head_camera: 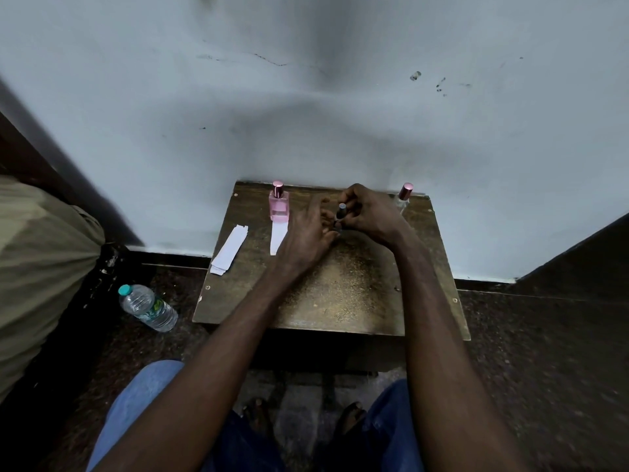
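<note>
A small dark bottle with a grey cap [341,212] stands near the back of a worn wooden table [340,284]. My right hand [369,212] curls its fingers round the cap. My left hand [308,236] lies beside the bottle with fingers spread, the fingertips touching its lower part; the bottle's base is hidden. A pink perfume bottle [279,204] with a rose cap stands to the left. A clear bottle with a rose cap [405,197] stands behind my right hand. One white paper strip [279,237] lies in front of the pink bottle.
A stack of white paper strips [228,250] lies at the table's left edge. The table stands against a pale wall. A plastic water bottle [148,307] lies on the dark floor at left, next to olive fabric [37,267]. My knees and feet are below.
</note>
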